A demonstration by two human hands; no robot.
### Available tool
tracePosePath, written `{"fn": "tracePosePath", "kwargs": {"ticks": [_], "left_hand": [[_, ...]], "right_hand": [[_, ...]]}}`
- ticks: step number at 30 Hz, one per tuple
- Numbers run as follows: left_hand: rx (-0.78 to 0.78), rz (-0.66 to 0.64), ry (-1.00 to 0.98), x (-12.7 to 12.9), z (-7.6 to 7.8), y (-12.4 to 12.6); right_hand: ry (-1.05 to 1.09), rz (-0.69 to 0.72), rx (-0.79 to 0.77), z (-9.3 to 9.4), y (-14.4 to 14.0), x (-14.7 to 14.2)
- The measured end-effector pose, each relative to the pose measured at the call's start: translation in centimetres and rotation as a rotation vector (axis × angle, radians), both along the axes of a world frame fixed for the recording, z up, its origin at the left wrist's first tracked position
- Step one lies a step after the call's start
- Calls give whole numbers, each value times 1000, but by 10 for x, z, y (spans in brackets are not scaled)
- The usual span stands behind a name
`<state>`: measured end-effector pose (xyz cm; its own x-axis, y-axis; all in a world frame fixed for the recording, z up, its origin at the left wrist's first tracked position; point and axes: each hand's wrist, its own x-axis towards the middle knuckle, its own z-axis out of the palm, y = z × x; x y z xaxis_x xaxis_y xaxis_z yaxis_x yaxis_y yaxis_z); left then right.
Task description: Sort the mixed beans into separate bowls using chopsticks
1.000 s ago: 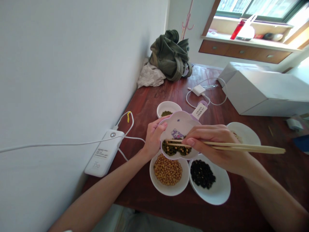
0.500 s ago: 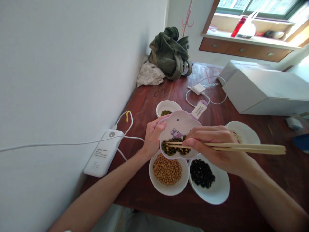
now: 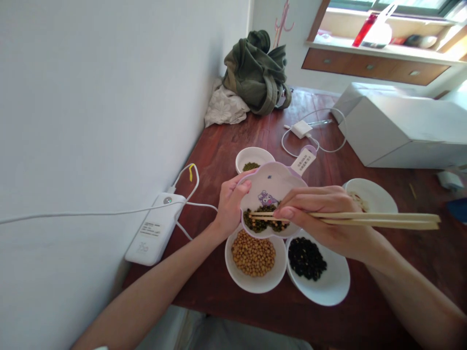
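The tilted cartoon dish (image 3: 272, 187) remains gripped by the left hand (image 3: 230, 206); chopsticks (image 3: 365, 219), pinched by the right hand (image 3: 328, 221), have stayed among its mixed beans (image 3: 263, 224), so sorting continues.

Daylight comes from the window (image 3: 397, 7) at one o'clock, where the panes and the sill (image 3: 383, 36) below are washed out by glare. The white wall (image 3: 109, 97) from nine to eleven o'clock is evenly lit and slightly grey. The wooden table (image 3: 237, 146) shows a soft sheen at twelve o'clock. Shadows are faint and soft under the bowls (image 3: 255, 265) at six o'clock. The centre is sharp; the forearm (image 3: 430, 311) at five o'clock is blurred. Straight lines bow outward near the edges, wide-angle style.
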<state>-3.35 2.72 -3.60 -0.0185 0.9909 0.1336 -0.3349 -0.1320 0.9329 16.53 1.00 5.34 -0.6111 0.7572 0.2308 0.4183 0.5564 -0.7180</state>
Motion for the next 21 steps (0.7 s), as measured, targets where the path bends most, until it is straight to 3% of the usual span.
{"fn": "tracePosePath", "kwargs": {"ticks": [21], "left_hand": [[-6, 6, 3, 0, 2, -1]], "right_hand": [[-55, 48, -7, 2, 0, 4]]}}
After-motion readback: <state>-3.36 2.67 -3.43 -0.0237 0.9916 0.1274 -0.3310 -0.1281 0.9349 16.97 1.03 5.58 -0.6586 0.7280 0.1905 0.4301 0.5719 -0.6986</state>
